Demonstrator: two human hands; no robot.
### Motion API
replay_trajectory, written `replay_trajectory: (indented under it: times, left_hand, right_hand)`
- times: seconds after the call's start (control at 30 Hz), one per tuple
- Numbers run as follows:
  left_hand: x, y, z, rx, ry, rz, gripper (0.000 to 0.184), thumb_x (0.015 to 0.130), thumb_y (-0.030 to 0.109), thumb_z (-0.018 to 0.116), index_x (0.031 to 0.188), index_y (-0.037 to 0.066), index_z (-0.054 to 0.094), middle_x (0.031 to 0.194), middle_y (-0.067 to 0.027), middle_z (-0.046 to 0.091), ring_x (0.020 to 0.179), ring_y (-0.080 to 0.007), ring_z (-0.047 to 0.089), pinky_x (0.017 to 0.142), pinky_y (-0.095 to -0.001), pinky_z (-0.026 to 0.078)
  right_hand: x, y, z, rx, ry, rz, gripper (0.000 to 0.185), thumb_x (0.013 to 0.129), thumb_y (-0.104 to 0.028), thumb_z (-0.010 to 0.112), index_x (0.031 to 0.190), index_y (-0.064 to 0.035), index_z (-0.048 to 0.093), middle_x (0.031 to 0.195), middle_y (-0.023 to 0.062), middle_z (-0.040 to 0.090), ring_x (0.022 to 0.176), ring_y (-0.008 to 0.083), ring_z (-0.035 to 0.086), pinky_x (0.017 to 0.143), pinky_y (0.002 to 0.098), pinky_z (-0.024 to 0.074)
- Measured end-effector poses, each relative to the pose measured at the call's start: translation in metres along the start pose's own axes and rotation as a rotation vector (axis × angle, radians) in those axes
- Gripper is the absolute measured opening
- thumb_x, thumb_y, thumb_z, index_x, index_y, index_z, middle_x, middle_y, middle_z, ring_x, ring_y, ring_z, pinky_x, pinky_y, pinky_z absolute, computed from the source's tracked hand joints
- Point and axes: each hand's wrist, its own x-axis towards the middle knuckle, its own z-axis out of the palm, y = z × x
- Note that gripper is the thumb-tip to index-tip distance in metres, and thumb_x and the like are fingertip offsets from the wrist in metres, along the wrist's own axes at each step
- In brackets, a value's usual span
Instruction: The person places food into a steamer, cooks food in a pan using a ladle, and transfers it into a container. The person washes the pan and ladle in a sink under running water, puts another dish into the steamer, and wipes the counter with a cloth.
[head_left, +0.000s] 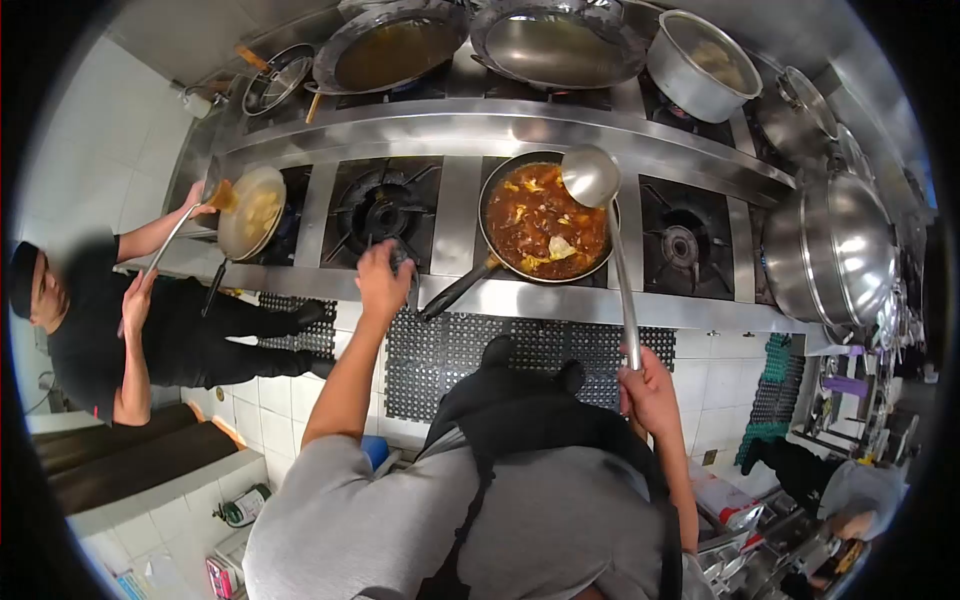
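Observation:
My right hand [650,390] is closed around the long handle of a metal ladle [592,177]. The ladle's bowl is over the upper right rim of a black frying pan [458,290]. Red-brown sauce [540,215] with yellow and pale pieces, like egg, fills the pan. My left hand [383,283] is raised in front of a bare gas burner [385,210], left of the pan handle. Its fingers are bent around a greyish, see-through-looking object [412,285], too blurred to name.
Two large woks [395,50] and a deep pot [705,65] stand on the rear range. Another burner [680,245] lies to the right, beside big steel pots [830,245]. At left, a co-worker [120,330] holds a ladle by a pale pan [250,212]. Another person [865,495] is at lower right.

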Motion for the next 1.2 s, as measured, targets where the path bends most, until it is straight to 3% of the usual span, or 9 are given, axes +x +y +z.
replay_trajectory:
  times: [0.1,0.17,0.23,0.33,0.53,0.77,0.93,1.03,1.2]
  left_hand:
    - [-0.030,0.014,0.013,-0.638,-0.495,-0.118,0.052,0.098,0.043,0.066,0.130,0.003,0.064,0.107,-0.0221,0.072,0.109,-0.0361,0.068,0.098,-0.0461,0.051]
    - [-0.056,0.081,-0.024,-0.711,-0.906,-0.486,0.055,0.102,0.049,0.059,0.119,-0.002,0.066,0.102,-0.0238,0.072,0.104,-0.0373,0.069,0.092,-0.0463,0.052]
    - [-0.105,0.092,0.014,-0.685,-0.654,-0.066,0.056,0.101,0.052,0.060,0.110,-0.004,0.066,0.087,-0.0191,0.071,0.088,-0.0332,0.071,0.081,-0.0444,0.055]
    - [-0.114,0.099,0.052,-0.701,-0.590,-0.093,0.048,0.104,0.048,0.061,0.106,0.001,0.066,0.069,-0.0036,0.061,0.060,-0.0166,0.055,0.058,-0.0332,0.045]
    - [-0.106,0.113,0.036,-0.733,-0.700,-0.194,0.053,0.103,0.052,0.058,0.106,0.000,0.067,0.068,-0.0032,0.058,0.059,-0.0140,0.055,0.056,-0.0326,0.045]
    - [-0.090,0.098,0.031,-0.775,-0.628,-0.246,0.055,0.102,0.054,0.060,0.099,0.000,0.067,0.067,-0.0018,0.055,0.058,-0.0116,0.049,0.054,-0.0321,0.041]
    - [-0.131,0.131,0.017,-0.638,-0.645,-0.191,0.064,0.103,0.057,0.055,0.108,-0.005,0.068,0.075,-0.0126,0.065,0.069,-0.0224,0.063,0.068,-0.0386,0.051]
    - [-0.114,0.114,0.034,-0.526,-0.464,-0.067,0.066,0.103,0.058,0.055,0.103,-0.008,0.067,0.079,-0.0190,0.068,0.074,-0.0305,0.067,0.071,-0.0434,0.052]
    - [-0.143,0.148,0.015,-0.632,-0.518,-0.142,0.064,0.104,0.053,0.054,0.112,-0.009,0.066,0.097,-0.0311,0.070,0.096,-0.0456,0.068,0.088,-0.0495,0.051]
  right_hand:
    - [-0.002,-0.005,0.023,-0.154,0.102,-0.014,0.035,0.099,-0.008,0.060,0.132,-0.0029,0.053,0.066,-0.0010,0.052,0.045,0.0098,0.050,0.044,0.0266,0.0417]
    - [0.002,-0.012,0.028,-0.164,0.115,-0.020,0.033,0.097,-0.007,0.062,0.129,-0.0026,0.055,0.066,-0.0015,0.053,0.045,0.0091,0.050,0.044,0.0263,0.0413]
    - [0.006,-0.017,0.030,-0.183,0.122,-0.043,0.032,0.097,-0.007,0.062,0.127,-0.0024,0.056,0.067,-0.0016,0.054,0.046,0.0091,0.050,0.044,0.0264,0.0413]
    - [0.015,-0.008,0.023,-0.357,0.176,-0.146,0.034,0.095,-0.009,0.066,0.128,-0.0015,0.061,0.071,-0.0004,0.056,0.054,0.0089,0.054,0.050,0.0302,0.0451]
    - [0.011,-0.008,0.016,-0.685,0.295,-0.279,0.047,0.089,-0.018,0.071,0.131,0.0001,0.062,0.092,0.0269,0.071,0.088,0.0469,0.070,0.077,0.0474,0.0544]
    - [0.002,0.002,0.009,-0.708,0.289,-0.264,0.042,0.089,-0.020,0.070,0.127,-0.0032,0.064,0.095,0.0270,0.072,0.091,0.0484,0.069,0.081,0.0506,0.0549]
    - [-0.002,0.007,0.002,-0.748,0.292,-0.263,0.044,0.089,-0.022,0.070,0.129,-0.0043,0.063,0.101,0.0296,0.071,0.098,0.0497,0.068,0.087,0.0542,0.0535]
    - [0.011,0.027,-0.002,-0.873,0.402,-0.440,0.048,0.089,-0.020,0.072,0.130,0.0000,0.061,0.090,0.0275,0.071,0.085,0.0461,0.070,0.076,0.0510,0.0552]
    - [0.004,0.015,-0.004,-0.863,0.331,-0.324,0.053,0.090,-0.024,0.069,0.136,-0.0008,0.057,0.103,0.0311,0.071,0.099,0.0505,0.068,0.088,0.0554,0.0537]
